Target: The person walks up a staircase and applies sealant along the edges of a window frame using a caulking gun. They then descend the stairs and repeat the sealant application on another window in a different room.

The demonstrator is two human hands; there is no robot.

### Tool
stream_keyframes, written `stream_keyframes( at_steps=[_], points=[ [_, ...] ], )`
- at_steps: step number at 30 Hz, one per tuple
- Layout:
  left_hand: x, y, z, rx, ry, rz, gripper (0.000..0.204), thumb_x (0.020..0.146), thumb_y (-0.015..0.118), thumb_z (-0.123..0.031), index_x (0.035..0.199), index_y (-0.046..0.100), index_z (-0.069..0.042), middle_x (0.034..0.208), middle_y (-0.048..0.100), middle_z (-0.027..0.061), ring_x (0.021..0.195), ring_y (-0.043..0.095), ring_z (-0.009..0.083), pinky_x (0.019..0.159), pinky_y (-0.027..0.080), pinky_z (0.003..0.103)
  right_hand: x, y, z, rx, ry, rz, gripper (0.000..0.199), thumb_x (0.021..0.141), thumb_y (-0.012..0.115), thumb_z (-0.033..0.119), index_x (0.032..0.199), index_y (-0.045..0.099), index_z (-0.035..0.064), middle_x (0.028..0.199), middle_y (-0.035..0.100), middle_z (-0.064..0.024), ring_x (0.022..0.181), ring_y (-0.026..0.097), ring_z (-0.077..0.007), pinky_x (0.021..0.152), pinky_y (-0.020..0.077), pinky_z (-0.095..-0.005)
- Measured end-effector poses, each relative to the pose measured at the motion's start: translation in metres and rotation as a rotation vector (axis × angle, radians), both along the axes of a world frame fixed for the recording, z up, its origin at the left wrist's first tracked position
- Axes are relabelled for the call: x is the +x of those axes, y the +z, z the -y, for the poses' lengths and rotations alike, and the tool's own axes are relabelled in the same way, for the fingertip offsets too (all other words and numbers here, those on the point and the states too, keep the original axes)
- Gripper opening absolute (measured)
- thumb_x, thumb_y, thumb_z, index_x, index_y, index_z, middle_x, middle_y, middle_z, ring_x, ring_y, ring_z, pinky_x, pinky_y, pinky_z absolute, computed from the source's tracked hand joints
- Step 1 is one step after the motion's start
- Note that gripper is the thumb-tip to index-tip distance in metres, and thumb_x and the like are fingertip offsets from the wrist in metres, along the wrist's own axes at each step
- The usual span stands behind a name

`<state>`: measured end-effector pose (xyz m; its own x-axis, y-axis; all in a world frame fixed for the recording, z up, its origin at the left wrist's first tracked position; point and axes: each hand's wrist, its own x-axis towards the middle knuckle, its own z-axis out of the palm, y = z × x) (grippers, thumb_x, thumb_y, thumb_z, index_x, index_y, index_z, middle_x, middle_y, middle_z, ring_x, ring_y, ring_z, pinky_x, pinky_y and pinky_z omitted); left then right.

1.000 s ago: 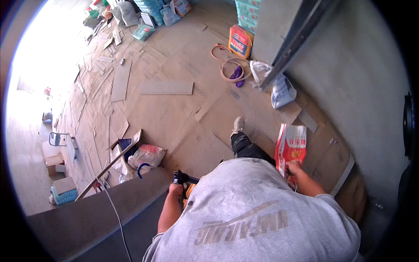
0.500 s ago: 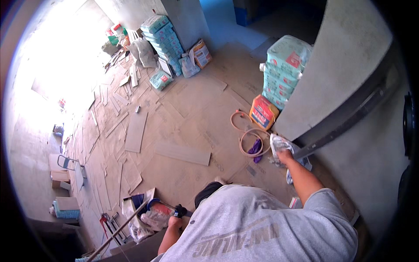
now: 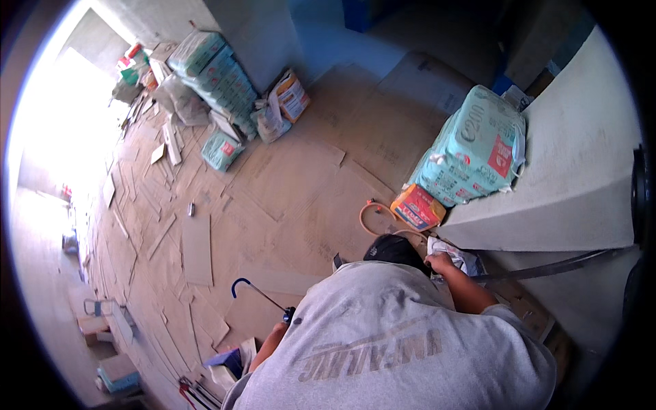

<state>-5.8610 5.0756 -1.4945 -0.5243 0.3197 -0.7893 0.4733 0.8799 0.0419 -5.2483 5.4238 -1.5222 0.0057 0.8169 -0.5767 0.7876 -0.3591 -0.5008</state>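
The person's right arm comes out of the short sleeve of a light grey fabric T-shirt (image 3: 383, 342) and bends inward, the forearm slanting forward and to the left toward the right edge of the brown, board-covered floor (image 3: 294, 195). The right hand (image 3: 441, 263) is at the near left side of a crumpled white plastic sack with blue print (image 3: 459, 257), its fingers curled; whether they pinch the sack cannot be told. The sack lies along the floor's right edge, near the foot of a smooth grey wall (image 3: 547, 184). A long, dark, narrow bar (image 3: 553, 270) runs from the wall's side toward the right wrist.

The left forearm reaches forward from the lower edge, close beside the shirt, angled slightly right. The left hand (image 3: 275, 335) is wrapped around the dark grip of a thin metal rod with a curved blue hook at its end (image 3: 267, 296), held above the floor, hook pointing forward and left.

Just beyond the sack are a coiled orange hose (image 3: 364, 220) and a red-and-yellow printed package (image 3: 418, 207), close against stacked mint-green sacks (image 3: 471, 154).
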Motion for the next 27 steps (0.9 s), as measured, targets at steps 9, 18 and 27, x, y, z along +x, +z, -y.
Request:
stream_keyframes(
  at_steps=[9,18,27],
  points=[
    [-0.097,0.082,-0.464,0.054,-0.035,-0.098,0.030,0.088,0.062,-0.023,0.106,0.076,-0.003,0.112,0.073,0.0248,0.109,0.070,0.0404,0.090,0.056,0.049,-0.172,0.055,-0.398,0.107,0.026,-0.083,0.035,0.087,0.066,0.035,0.104,0.075,0.0050,0.102,0.075,-0.0222,0.097,0.072,-0.0393,0.086,0.0564,-0.0464],
    [-0.137,0.241,-0.887,0.070,-0.096,-0.264,0.032,0.091,0.058,-0.024,0.112,0.075,-0.006,0.112,0.073,0.0240,0.107,0.070,0.0409,0.089,0.057,0.049,-0.321,0.200,-0.900,0.096,0.502,-0.189,0.033,0.088,0.064,0.035,0.105,0.073,0.0067,0.105,0.073,-0.0205,0.100,0.069,-0.0402,0.086,0.0547,-0.0488],
    [-0.238,0.190,-1.249,0.045,-0.443,-0.163,0.033,0.091,0.058,-0.024,0.115,0.074,-0.007,0.114,0.074,0.0214,0.107,0.071,0.0395,0.088,0.059,0.048,-0.194,0.151,-1.255,0.155,-0.330,-0.375,0.035,0.098,0.061,0.030,0.124,0.069,0.0072,0.121,0.068,-0.0147,0.111,0.064,-0.0278,0.096,0.0513,-0.0414]
  ],
)
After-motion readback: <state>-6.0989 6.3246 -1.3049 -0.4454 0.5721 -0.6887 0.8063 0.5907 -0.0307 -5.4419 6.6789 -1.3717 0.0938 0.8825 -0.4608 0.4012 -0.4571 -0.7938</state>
